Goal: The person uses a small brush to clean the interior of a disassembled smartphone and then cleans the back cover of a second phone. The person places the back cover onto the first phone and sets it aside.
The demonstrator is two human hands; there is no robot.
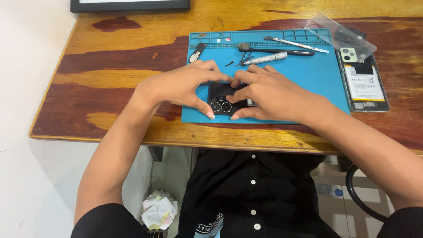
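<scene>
A black phone (pixel 221 98) with two round camera lenses lies back-up on the blue work mat (pixel 308 75). My left hand (pixel 180 86) covers its left side, thumb pressed at the lower edge beside the lenses. My right hand (pixel 269 94) rests over its right side, fingertips meeting the left hand's at the phone's top edge. Most of the phone is hidden under both hands.
On the mat's far part lie a silver screwdriver (pixel 265 58), a metal spudger (pixel 296 43), tweezers and small parts. An opened phone (pixel 365 83) with its battery showing sits at the mat's right, a clear sheet (pixel 339 33) above it. Wooden table edge (pixel 176 140) runs near me.
</scene>
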